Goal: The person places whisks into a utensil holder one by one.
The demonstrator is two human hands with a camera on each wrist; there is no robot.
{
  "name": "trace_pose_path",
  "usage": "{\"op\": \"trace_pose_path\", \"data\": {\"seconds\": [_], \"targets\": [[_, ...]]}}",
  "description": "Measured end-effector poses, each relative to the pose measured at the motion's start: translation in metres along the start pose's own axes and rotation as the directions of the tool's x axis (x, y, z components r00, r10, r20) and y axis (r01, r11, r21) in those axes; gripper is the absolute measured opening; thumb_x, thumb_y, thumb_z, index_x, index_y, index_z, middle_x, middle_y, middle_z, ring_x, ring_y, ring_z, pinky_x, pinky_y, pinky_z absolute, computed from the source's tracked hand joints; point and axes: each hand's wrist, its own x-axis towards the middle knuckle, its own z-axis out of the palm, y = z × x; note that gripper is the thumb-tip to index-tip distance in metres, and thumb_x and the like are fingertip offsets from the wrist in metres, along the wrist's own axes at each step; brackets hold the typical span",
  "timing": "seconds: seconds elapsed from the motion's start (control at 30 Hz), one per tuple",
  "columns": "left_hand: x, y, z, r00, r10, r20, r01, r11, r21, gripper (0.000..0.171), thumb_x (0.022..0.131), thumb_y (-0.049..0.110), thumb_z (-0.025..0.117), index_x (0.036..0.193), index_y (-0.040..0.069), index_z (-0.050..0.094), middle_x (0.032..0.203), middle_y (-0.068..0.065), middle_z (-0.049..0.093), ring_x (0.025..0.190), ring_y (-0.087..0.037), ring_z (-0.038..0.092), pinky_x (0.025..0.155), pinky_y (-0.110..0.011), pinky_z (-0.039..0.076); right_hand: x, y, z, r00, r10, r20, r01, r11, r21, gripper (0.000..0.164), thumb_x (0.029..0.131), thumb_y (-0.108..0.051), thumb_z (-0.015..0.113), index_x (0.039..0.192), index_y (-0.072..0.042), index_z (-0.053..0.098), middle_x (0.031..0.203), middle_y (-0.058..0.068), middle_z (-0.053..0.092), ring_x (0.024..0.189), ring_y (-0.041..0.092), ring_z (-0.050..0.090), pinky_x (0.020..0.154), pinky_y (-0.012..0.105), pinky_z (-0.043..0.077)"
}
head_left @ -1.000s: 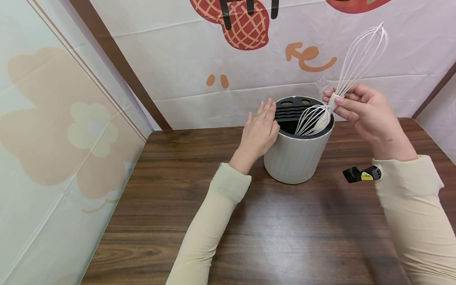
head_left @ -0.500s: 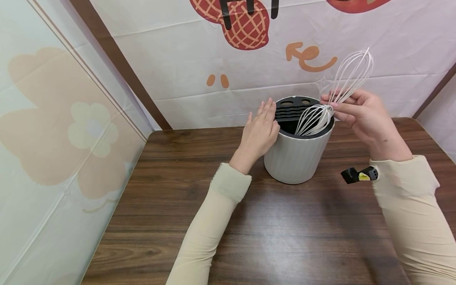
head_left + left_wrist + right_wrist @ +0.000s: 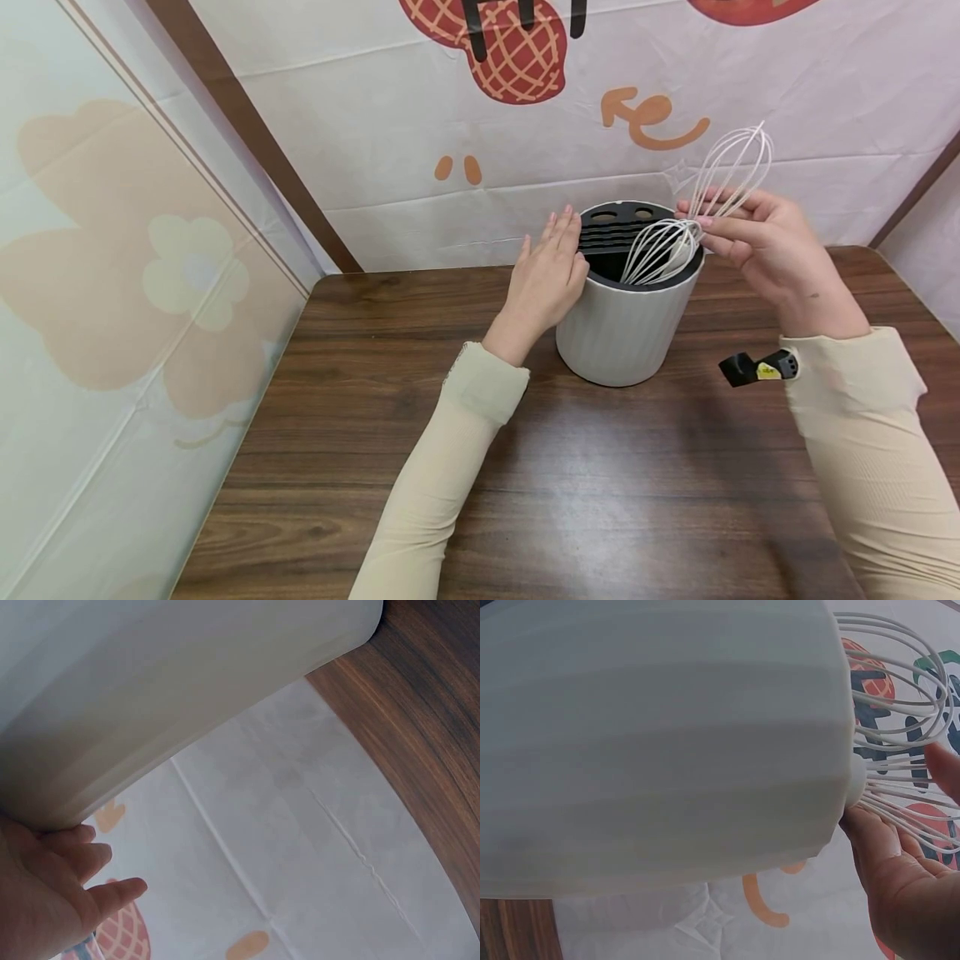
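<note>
A light grey utensil holder [image 3: 622, 337] with a black divided insert [image 3: 609, 243] stands upright on the table. My left hand [image 3: 546, 275] rests against its left side with straight fingers; the left wrist view shows those fingers [image 3: 116, 896] beside the wall. One white whisk [image 3: 647, 250] sits in the front compartment, its wires leaning out over the rim. My right hand [image 3: 768, 242] pinches a second white whisk [image 3: 738, 167] low on its wires at the holder's right rim. In the right wrist view its pale neck [image 3: 856, 780] is at the rim, the handle hidden behind the holder wall.
The dark wood table [image 3: 480, 500] ends at a printed cloth backdrop [image 3: 375, 125] just behind the holder. Another printed panel [image 3: 112, 333] runs along the left side. A small black camera mount [image 3: 757, 368] sticks out from the right cuff.
My right hand has brought the second whisk down and slightly left, so its handle has dropped from sight behind the rim and the other whisk's wires. The left hand and holder have stayed put.
</note>
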Motion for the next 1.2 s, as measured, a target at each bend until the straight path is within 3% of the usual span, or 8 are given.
{"op": "trace_pose_path", "data": {"seconds": [0.33, 0.87, 1.2], "targets": [[0.0007, 0.0, 0.0003, 1.0, 0.001, 0.001, -0.001, 1.0, 0.001, 0.054, 0.1, 0.024, 0.025, 0.151, 0.009, 0.021, 0.157, -0.001, 0.014, 0.143, -0.011, 0.006, 0.114, -0.044, 0.01, 0.0006, -0.0007, 0.0001, 1.0, -0.002, 0.022, 0.002, 1.0, 0.023, 0.022, 0.087, 0.018, 0.051, 0.105, 0.012, 0.061, 0.101, 0.022, 0.068, 0.097, 0.028, 0.066, 0.079, 0.028, 0.053], [-0.0001, 0.0006, 0.0007, 1.0, 0.003, -0.007, -0.003, 1.0, -0.02, 0.053, 0.099, 0.024, 0.026, 0.15, 0.008, 0.023, 0.156, 0.0, 0.015, 0.142, -0.011, 0.007, 0.114, -0.043, 0.01, -0.0005, 0.0005, -0.0008, 1.0, -0.027, -0.006, 0.028, 1.0, 0.011, 0.019, 0.086, 0.014, 0.055, 0.104, 0.011, 0.062, 0.1, 0.019, 0.067, 0.094, 0.023, 0.067, 0.075, 0.028, 0.054], [-0.0002, 0.0002, 0.0001, 1.0, -0.004, 0.003, 0.004, 1.0, -0.018, 0.054, 0.1, 0.025, 0.025, 0.151, 0.009, 0.022, 0.157, 0.0, 0.014, 0.143, -0.011, 0.006, 0.114, -0.043, 0.009, -0.0004, 0.0005, -0.0006, 1.0, -0.029, 0.0, 0.029, 0.999, 0.027, 0.02, 0.087, 0.013, 0.055, 0.105, 0.011, 0.062, 0.103, 0.018, 0.065, 0.097, 0.024, 0.065, 0.082, 0.029, 0.052]]}}
